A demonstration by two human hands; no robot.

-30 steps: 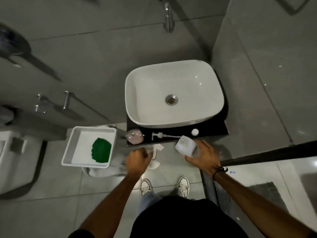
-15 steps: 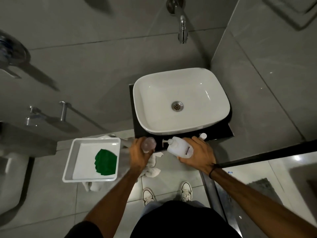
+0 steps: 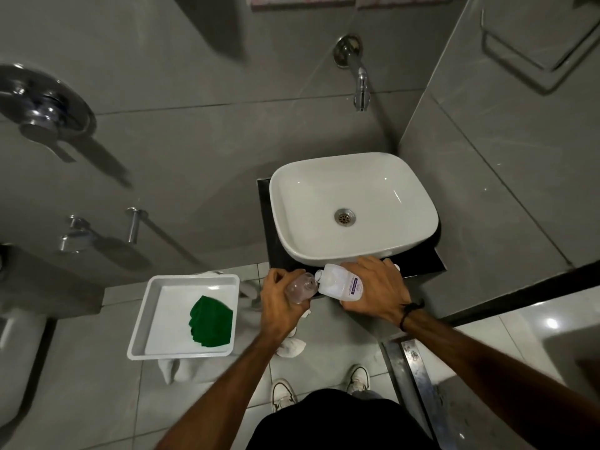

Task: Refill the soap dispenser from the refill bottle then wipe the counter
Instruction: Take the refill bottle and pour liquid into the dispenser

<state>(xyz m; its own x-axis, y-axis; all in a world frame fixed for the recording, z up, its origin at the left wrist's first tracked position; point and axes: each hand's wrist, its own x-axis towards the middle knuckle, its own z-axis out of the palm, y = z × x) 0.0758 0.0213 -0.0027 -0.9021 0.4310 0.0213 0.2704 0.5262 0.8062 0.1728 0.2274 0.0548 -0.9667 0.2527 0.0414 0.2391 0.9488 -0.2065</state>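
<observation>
White refill bottle (image 3: 339, 283) tipped in right hand (image 3: 376, 291), spout at clear dispenser (image 3: 300, 288) clasped by left hand (image 3: 280, 303), fingers clamped on both, green cloth (image 3: 211, 322) in white tray (image 3: 143, 323) at left

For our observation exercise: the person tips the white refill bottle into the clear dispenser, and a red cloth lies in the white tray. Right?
Not quite. The head view shows the cloth in the white tray is green, not red. The refill bottle, in the right hand, does tip into the dispenser.
</observation>
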